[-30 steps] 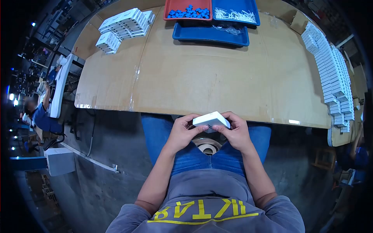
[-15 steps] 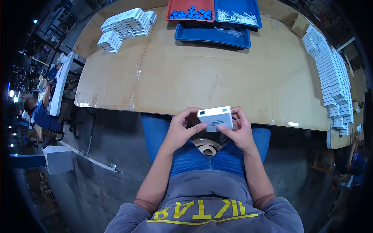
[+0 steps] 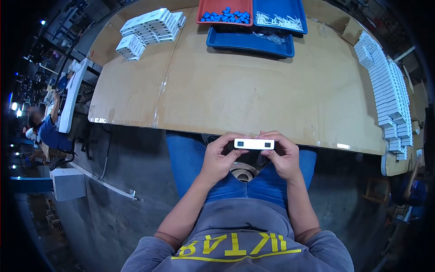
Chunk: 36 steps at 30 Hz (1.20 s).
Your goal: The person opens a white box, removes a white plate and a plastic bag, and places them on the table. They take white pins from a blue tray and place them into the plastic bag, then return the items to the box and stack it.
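A white box-like part is held between both hands just off the table's near edge, over the lap. Its narrow side faces the camera, with a dark square opening near each end. My left hand grips its left end between thumb and fingers. On the right end, my right hand has the same kind of grip. The broad faces of the part are out of sight.
Cardboard covers the table. At the back stand a red tray of blue pieces, a blue tray of white pieces and a lower blue tray. White parts are stacked left and right. People sit at both sides.
Both hands have turned the white part, so its printed broad face no longer shows and its narrow side faces the camera. The part now lies level instead of tilted.
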Tool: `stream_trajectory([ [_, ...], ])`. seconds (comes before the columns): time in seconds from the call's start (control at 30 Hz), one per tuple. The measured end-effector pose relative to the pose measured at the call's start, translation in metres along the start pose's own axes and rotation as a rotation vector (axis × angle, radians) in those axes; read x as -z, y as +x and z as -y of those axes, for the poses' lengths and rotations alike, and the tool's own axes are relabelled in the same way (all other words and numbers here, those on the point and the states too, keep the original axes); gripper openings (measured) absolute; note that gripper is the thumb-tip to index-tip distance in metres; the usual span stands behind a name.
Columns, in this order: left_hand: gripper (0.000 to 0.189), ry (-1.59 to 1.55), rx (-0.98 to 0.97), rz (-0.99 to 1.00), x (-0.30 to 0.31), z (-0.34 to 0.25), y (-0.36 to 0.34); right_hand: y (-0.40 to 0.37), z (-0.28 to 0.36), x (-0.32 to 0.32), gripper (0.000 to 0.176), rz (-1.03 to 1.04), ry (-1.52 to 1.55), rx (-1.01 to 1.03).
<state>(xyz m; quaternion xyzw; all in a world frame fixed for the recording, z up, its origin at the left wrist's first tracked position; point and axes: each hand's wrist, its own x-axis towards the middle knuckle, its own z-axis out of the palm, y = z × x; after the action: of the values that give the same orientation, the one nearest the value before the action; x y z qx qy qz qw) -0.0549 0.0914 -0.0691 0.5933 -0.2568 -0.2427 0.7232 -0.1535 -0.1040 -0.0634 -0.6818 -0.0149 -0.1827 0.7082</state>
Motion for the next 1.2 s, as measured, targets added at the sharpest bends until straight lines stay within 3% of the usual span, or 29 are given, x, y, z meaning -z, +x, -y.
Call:
stream_trajectory([
  [0.23,0.02,-0.011,-0.127,-0.011,-0.004,-0.006,0.002,-0.001,0.007,-0.001,0.026,-0.015,-0.012,0.053],
  [0.33,0.029,0.159,-0.234,0.067,0.0,-0.01,0.002,-0.004,0.003,0.002,0.028,-0.042,0.086,0.027],
  [0.43,0.049,-0.158,-0.172,0.05,-0.011,-0.019,0.002,-0.01,-0.002,0.0,0.034,-0.134,0.364,-0.087],
  [0.47,0.066,-0.222,-0.116,0.082,-0.011,-0.017,0.003,-0.009,-0.001,-0.003,0.037,-0.172,0.487,-0.115],
  [0.5,0.06,-0.334,0.016,0.081,-0.013,-0.011,0.007,-0.007,0.002,-0.007,0.039,-0.21,0.612,-0.143],
  [0.57,0.055,-0.352,0.498,0.013,-0.02,-0.007,-0.002,-0.006,0.0,-0.011,0.044,-0.238,0.601,-0.18],
  [0.6,0.048,-0.533,0.582,0.198,-0.016,-0.002,-0.004,-0.006,-0.005,-0.012,0.043,-0.251,0.588,-0.196],
  [0.63,0.047,-0.654,0.667,0.254,-0.019,0.004,-0.006,-0.006,-0.006,-0.013,0.043,-0.265,0.574,-0.212],
  [0.7,0.045,-0.879,0.703,0.339,-0.022,0.013,-0.011,-0.007,-0.002,-0.01,0.04,-0.225,0.423,-0.33],
  [0.77,0.045,-1.137,0.79,0.281,-0.024,0.026,-0.019,-0.005,0.001,-0.011,0.041,-0.208,0.266,-0.417],
  [0.9,0.052,-1.451,0.753,0.265,-0.029,0.011,-0.012,-0.003,-0.012,-0.006,0.043,-0.255,0.199,-0.288],
  [1.07,0.037,-0.617,0.43,-0.17,-0.034,-0.015,0.001,-0.009,-0.001,0.006,0.041,-0.282,0.111,-0.282],
  [1.17,0.042,-0.144,0.187,-0.241,-0.042,-0.018,0.005,-0.013,0.011,-0.012,0.047,-0.284,0.002,-0.173],
  [1.2,0.047,-0.103,0.083,-0.236,-0.045,-0.015,0.006,-0.014,0.013,-0.017,0.062,-0.243,0.029,-0.162],
])
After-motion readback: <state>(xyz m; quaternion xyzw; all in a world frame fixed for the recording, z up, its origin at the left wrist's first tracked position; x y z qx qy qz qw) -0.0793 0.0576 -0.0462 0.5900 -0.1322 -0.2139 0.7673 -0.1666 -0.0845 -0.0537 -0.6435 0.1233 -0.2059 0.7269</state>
